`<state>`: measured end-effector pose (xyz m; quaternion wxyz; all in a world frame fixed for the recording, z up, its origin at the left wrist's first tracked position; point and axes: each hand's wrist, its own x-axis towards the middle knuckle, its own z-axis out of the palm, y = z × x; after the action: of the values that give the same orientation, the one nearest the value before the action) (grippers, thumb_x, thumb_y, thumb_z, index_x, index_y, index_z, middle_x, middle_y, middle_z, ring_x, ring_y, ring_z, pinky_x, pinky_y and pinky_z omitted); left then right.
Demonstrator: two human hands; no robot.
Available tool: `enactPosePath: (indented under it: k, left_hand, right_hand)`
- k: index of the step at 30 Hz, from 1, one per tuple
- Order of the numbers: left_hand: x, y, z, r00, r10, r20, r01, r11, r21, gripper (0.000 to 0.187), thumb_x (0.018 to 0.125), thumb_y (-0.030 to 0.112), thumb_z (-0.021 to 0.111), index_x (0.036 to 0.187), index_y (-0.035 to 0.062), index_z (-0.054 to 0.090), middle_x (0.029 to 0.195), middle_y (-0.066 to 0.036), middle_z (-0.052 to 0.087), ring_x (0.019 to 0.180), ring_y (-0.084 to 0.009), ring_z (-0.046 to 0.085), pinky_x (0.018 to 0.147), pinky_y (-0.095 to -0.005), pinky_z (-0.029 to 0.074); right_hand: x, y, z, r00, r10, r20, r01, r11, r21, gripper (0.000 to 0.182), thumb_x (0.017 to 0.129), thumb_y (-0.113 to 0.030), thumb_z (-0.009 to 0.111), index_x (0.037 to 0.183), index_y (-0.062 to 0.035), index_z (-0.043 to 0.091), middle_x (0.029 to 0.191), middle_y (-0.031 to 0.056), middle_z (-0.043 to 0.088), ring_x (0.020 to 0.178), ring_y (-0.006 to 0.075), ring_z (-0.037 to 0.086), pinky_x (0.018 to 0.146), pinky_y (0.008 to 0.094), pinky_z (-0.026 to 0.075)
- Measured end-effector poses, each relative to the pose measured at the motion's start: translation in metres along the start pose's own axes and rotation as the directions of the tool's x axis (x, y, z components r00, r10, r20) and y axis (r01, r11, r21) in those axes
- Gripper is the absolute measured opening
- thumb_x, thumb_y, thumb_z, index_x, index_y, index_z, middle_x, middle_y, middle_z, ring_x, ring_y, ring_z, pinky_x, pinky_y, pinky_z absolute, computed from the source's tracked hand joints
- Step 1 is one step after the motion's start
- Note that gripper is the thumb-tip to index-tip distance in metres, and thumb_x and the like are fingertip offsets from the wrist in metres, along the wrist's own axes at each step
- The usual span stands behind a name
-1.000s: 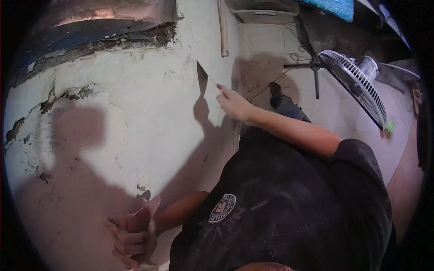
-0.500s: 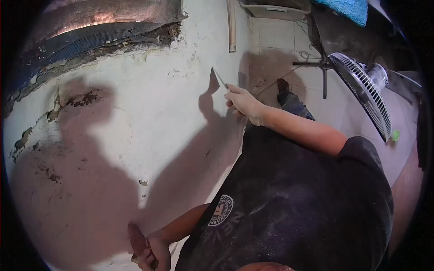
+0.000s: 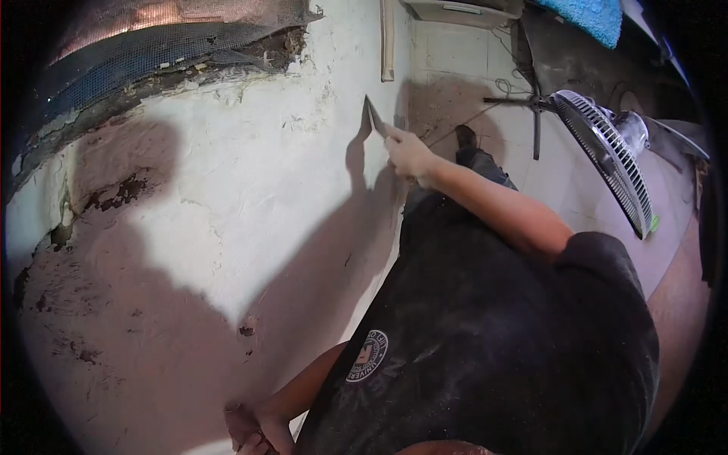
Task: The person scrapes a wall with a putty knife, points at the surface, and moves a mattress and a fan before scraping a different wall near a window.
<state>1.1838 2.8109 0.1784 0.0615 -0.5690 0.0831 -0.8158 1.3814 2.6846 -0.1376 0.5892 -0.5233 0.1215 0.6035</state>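
A pointed metal blade (image 3: 374, 116) stands out from my right hand (image 3: 410, 157), whose fingers are closed round its handle end. The blade's tip is at the pale wall (image 3: 250, 174); whether it touches the surface is hard to tell. Low at the left, my left hand (image 3: 267, 434) is closed round a brownish object (image 3: 239, 422) with a rounded end, partly cut off by the frame edge. Dark shadows of my head and arm fall across the wall.
Broken plaster and dark mesh (image 3: 182, 53) run along the wall's upper left. A fan (image 3: 607, 155) stands at the right, near a dark metal stand (image 3: 537, 106) on the tiled floor. A blue cloth (image 3: 588, 23) and a pale container (image 3: 462, 14) are at the top.
My right hand and the blade have moved slightly up in view, and the blade's flat face shows more. My left hand and its object sit lower. The whole view has shifted a little.
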Motion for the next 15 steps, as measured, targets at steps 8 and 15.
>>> enactPosePath:
  k: [8, 15]
  left_hand:
    - [0.002, -0.006, -0.010, 1.000, -0.013, -0.006, 0.013, 1.000, 0.022, 0.036, 0.090, 0.033, 0.048, 0.057, 0.0183, 0.041, 0.050, 0.007, 0.030, 0.040, -0.0047, 0.026, 0.038, -0.0213, 0.023]
    - [0.006, -0.012, -0.030, 1.000, -0.026, -0.004, 0.026, 0.999, 0.027, 0.037, 0.090, 0.033, 0.049, 0.057, 0.0182, 0.041, 0.050, 0.007, 0.029, 0.041, -0.0048, 0.026, 0.038, -0.0216, 0.023]
  right_hand:
    - [0.019, -0.012, -0.007, 0.998, -0.040, -0.044, 0.041, 0.999, 0.025, 0.043, 0.094, -0.018, 0.038, 0.137, -0.0170, 0.039, 0.070, 0.0022, 0.046, 0.050, 0.0090, 0.037, 0.044, 0.0245, 0.032]
    - [0.026, 0.002, -0.019, 0.995, -0.102, -0.015, 0.102, 0.994, -0.032, 0.055, 0.094, -0.018, 0.041, 0.147, -0.0186, 0.028, 0.066, -0.0017, 0.040, 0.049, 0.0078, 0.033, 0.042, 0.0259, 0.031]
